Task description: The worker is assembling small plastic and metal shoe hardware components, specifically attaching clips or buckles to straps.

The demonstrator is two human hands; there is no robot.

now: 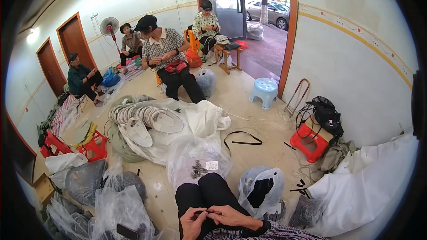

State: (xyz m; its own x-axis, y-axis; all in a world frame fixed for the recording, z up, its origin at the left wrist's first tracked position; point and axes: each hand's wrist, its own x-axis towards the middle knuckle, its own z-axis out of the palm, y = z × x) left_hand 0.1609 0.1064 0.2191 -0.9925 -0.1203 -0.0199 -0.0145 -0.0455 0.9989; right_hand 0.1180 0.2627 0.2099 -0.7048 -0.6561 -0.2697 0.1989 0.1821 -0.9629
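Above the lap (209, 193) — bags (121, 209) along either edge — hands (227, 215) pinch a dark piece (199, 213).

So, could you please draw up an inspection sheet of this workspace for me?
Surface: pale floor, partly covered.
Job's things: metal pieces on clear plastic beyond the knees; black material in a pale bag.
Clutter: filled plastic bags at left; black strap on the floor.
Hands: left hand and right hand meet over black trousers; anything pinched is too small to tell.
Cables: pale coils, possibly cord, on a white sheet.
Surroundings: four seated people, fan, blue stool.
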